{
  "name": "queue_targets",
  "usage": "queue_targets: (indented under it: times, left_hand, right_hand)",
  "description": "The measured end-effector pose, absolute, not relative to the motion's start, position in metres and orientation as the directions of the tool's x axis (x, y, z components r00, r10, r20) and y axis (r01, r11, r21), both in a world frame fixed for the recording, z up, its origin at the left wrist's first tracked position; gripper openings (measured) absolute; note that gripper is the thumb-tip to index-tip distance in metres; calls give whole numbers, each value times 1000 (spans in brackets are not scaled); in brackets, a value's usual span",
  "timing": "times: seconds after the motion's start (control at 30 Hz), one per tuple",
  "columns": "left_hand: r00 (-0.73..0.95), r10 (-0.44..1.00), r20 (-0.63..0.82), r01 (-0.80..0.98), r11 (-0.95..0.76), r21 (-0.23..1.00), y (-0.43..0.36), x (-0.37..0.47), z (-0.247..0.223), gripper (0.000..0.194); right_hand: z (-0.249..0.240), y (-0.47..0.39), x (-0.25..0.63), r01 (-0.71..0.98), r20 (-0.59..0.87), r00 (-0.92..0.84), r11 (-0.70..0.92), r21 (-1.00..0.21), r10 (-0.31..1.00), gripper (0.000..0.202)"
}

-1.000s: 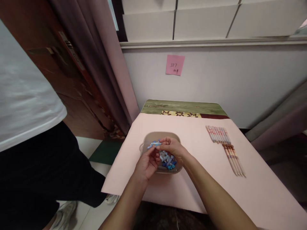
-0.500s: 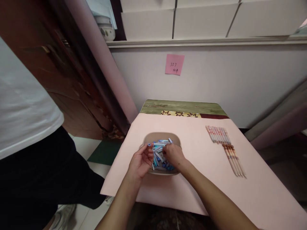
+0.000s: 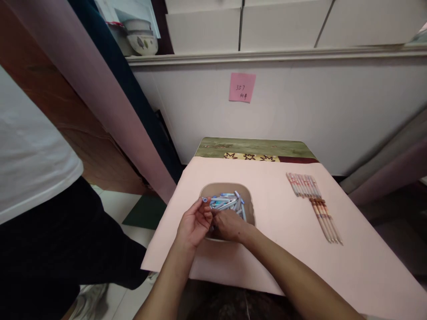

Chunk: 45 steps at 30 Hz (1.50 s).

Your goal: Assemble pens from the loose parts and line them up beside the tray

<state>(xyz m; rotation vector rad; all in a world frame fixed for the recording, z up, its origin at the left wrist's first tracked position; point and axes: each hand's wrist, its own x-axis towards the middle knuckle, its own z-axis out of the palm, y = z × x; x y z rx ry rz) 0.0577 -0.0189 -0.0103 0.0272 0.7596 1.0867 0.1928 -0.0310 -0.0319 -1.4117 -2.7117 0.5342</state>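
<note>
A taupe plastic bin (image 3: 249, 209) on the table holds a jumble of blue, light-blue and grey pens (image 3: 230, 202). At the bin's left rim, my left hand (image 3: 195, 224) is closed, palm up, with a blue pen (image 3: 204, 200) pinched between thumb and forefinger; its round end faces me. My right hand (image 3: 230, 224) reaches down into the near left part of the bin, close to the left fingers. Its fingertips are hidden, so what they touch cannot be made out.
On the table's right lie a row of pinkish pens (image 3: 304, 185) and, nearer, several brown-topped pens (image 3: 326, 221). Pink paper (image 3: 273, 249) covers most of the table. Behind stands a wall with a pink note (image 3: 242, 88). A person in a white shirt (image 3: 33, 151) stands at left.
My right hand has moved left and nearer to me inside the bin, and the pens have shifted toward the far right. The left hand keeps its pen almost in place.
</note>
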Motion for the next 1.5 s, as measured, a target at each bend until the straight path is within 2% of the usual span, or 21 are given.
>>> queue_targets:
  times: [0.1,0.27,0.37,0.5,0.7,1.0,1.2,1.33,1.5]
  left_hand:
    - [251,805,-538,-788,492,369,-19,58,-12,11]
    - [247,812,-529,-784,488,384,-19,60,-11,12]
    - [229,817,-529,-784,477,396,-19,61,-7,12]
    - [229,818,-527,-788,474,393,-20,60,-1,14]
    - [220,825,-520,-795,461,395,-19,57,2,14]
    - [194,838,-510,-802,435,410,-14,55,2,12]
    - [182,847,-500,-800,423,426,-14,52,4,12]
    - [180,844,-504,-807,420,415,-16,50,3,14]
    - [181,840,-511,-811,421,406,-13,52,5,13]
  right_hand:
    - [-31,-28,201,814,-156,-561,508,-282,813,24]
    - [-25,-22,226,923,-177,-376,349,-163,910,26]
    - [-25,-22,230,940,-163,-330,307,-151,930,28]
    - [-27,-26,222,941,-138,-318,295,-166,938,28]
    - [-36,-29,199,894,-179,-424,379,-239,888,25]
    - [-43,-24,196,928,-199,-345,302,-217,917,27]
    - [-45,-23,201,940,-208,-285,231,-249,936,23]
    - [-45,-22,208,934,-208,-284,221,-281,936,24]
    - [-45,-22,200,936,-205,-297,242,-257,933,24]
